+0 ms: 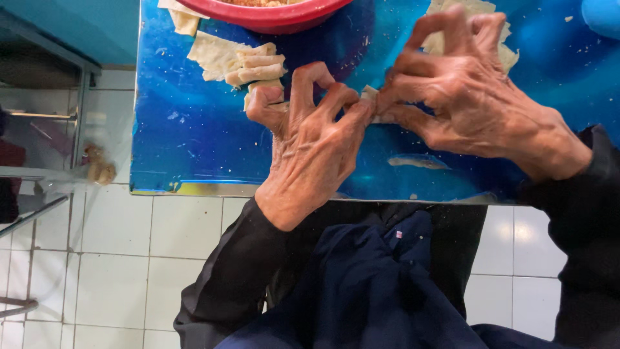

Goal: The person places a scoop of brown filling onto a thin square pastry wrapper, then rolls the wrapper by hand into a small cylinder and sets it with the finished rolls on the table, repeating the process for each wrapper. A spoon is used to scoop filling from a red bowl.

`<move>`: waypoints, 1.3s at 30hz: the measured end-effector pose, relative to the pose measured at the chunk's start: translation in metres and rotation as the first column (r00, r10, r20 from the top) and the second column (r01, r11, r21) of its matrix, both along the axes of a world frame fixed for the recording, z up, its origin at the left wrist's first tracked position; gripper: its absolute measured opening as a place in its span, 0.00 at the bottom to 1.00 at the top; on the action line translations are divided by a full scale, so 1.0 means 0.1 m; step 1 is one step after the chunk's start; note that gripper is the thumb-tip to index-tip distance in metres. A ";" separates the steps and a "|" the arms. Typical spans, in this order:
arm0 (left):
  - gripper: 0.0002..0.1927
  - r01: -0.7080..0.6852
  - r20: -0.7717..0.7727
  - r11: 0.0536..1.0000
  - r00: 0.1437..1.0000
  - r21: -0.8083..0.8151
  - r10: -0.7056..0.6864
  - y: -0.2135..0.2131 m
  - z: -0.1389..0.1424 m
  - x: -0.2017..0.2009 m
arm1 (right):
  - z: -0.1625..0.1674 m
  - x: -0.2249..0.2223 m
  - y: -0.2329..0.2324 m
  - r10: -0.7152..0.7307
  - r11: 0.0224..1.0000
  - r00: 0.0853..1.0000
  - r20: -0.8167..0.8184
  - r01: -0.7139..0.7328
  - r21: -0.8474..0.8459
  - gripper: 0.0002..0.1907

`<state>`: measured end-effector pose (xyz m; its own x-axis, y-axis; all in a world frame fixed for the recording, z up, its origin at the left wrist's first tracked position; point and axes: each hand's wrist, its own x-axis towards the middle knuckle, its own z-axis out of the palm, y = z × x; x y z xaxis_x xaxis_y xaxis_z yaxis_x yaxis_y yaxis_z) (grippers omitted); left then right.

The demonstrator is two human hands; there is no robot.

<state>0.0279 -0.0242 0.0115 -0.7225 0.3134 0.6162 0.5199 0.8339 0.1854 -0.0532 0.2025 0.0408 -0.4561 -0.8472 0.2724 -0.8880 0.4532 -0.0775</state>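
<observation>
Pale dough wrapper (373, 97), folded small, pinched between the fingertips of both hands above a glossy blue table (194, 129). Its long axis cannot be told, since only a thin edge shows between the fingers. The wrapper lies at the meeting point of the two hands, to the right of the left hand (310, 136) and to the left of the right hand (465, 97); both are equally near, each touching it. Left-hand fingers are curled narrow, the thumb and forefinger tips closed on the wrapper's left edge, the remaining fingers arched clear. Right-hand fingers are likewise bent tight, their tips closed on the right edge, with the upper fingers raised over it. Just beyond the left hand lie finished rolls (258, 68), side by side, resting against flat wrapper sheets (213, 55). More sheets (504, 52) lie behind the right hand. A red bowl (271, 16) stands at the far table edge, its contents largely out of view. Dark sleeves and a navy apron (368, 284) fill the foreground over a white tiled floor (129, 258).
</observation>
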 end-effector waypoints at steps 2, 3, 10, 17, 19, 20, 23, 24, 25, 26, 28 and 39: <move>0.06 -0.013 0.001 1.000 1.000 0.003 0.013 0.01 0.00 0.00 | -0.04 -0.03 0.01 0.011 1.000 1.000 0.007 -0.011 -0.029 0.10; 0.07 -0.025 0.000 1.000 1.000 0.000 0.025 0.03 -0.01 0.00 | -0.07 -0.04 0.01 0.018 0.999 1.000 0.010 -0.017 -0.044 0.10; 0.11 -0.050 -0.043 0.998 0.998 -0.035 0.049 0.05 0.00 0.04 | -0.07 0.01 0.03 -0.041 0.998 0.999 0.003 0.041 -0.038 0.07; 0.08 -0.105 -0.113 0.991 0.989 -0.077 0.096 0.03 -0.03 0.02 | 0.02 0.12 0.02 -0.023 1.000 0.981 -0.192 0.024 0.003 0.09; 0.11 -0.074 -0.095 0.996 0.993 -0.060 0.068 0.03 -0.05 0.01 | 0.04 0.13 0.01 -0.015 1.000 0.971 -0.240 0.016 0.003 0.08; 0.10 -0.085 -0.110 0.994 0.991 -0.074 0.076 0.03 -0.05 0.01 | 0.04 0.13 0.01 -0.008 1.000 0.971 -0.239 0.007 -0.007 0.07; 0.09 -0.104 -0.133 0.990 0.987 -0.099 0.090 0.02 -0.06 0.00 | 0.03 0.13 -0.01 -0.015 1.000 0.985 -0.174 0.017 0.011 0.08; 0.09 -0.098 -0.127 0.991 0.988 -0.094 0.086 0.02 -0.06 0.00 | 0.03 0.12 -0.02 -0.023 0.999 0.989 -0.144 0.027 0.025 0.09; 0.09 -0.090 -0.119 0.992 0.990 -0.088 0.080 0.02 -0.06 0.00 | 0.03 0.12 -0.02 -0.020 1.000 0.994 -0.103 0.018 -0.012 0.09; 0.09 -0.087 -0.117 0.993 0.990 -0.078 0.077 0.02 -0.06 0.00 | 0.03 0.11 -0.03 -0.016 0.999 0.998 -0.061 0.013 -0.050 0.10; 0.09 -0.081 -0.114 0.994 0.991 -0.069 0.073 0.01 -0.06 0.01 | 0.03 0.11 -0.03 -0.028 0.998 0.997 -0.068 0.024 -0.064 0.09; 0.10 -0.154 -0.151 0.979 0.979 -0.136 0.133 0.01 -0.06 0.01 | 0.01 0.15 -0.03 -0.041 0.999 0.945 -0.324 0.029 -0.042 0.11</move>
<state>0.0294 -0.0227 0.0051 -0.6760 0.3072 0.6698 0.4048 0.9144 -0.0109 -0.0381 0.1994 0.0414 -0.3669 -0.8193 0.4406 -0.8517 0.4864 0.1952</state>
